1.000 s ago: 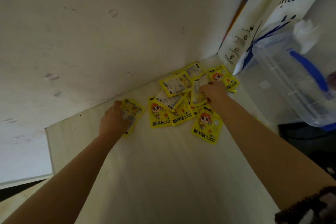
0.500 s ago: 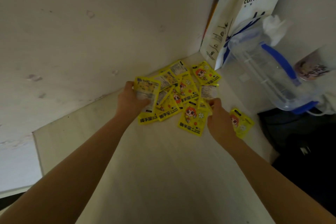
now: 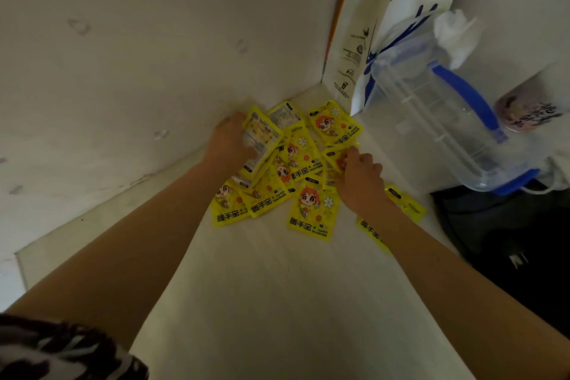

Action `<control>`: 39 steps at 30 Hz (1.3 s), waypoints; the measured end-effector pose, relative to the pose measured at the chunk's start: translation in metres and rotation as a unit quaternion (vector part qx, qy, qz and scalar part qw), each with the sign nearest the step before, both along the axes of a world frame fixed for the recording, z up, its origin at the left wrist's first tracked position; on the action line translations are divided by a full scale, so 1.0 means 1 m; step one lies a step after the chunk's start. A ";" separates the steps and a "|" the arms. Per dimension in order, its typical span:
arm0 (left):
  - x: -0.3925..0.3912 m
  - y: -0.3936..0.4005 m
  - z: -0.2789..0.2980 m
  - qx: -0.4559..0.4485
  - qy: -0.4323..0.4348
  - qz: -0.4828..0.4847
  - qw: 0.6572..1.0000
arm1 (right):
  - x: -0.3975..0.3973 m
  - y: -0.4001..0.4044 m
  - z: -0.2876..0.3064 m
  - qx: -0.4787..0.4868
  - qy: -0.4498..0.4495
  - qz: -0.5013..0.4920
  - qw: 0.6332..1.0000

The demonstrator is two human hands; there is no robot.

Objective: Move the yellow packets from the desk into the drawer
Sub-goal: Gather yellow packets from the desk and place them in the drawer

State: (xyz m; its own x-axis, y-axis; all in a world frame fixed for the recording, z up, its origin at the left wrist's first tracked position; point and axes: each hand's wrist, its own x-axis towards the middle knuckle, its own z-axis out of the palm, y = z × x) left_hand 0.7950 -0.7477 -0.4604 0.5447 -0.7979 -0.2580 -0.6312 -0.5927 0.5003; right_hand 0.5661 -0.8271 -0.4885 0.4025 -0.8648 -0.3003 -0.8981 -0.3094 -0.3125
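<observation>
Home desk (image 3: 277,302), coffee bag (image 3: 401,9)

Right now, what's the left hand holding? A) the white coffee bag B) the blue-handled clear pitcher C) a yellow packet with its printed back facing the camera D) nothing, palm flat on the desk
C: the left hand grips a yellow packet at the pile's wall-side edge, its pale printed back showing; the pitcher and coffee bag stand untouched.
</observation>
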 end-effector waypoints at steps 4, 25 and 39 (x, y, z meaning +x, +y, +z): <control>0.008 -0.004 -0.010 0.028 0.003 0.010 1.000 | 0.004 -0.012 -0.010 0.070 -0.072 -0.067 0.993; 0.009 0.016 -0.013 0.057 0.063 0.124 0.989 | -0.003 -0.017 0.008 0.169 -0.178 -0.240 0.939; 0.000 0.015 -0.011 0.005 0.158 0.189 0.969 | -0.021 0.024 0.022 0.205 -0.242 -0.243 0.917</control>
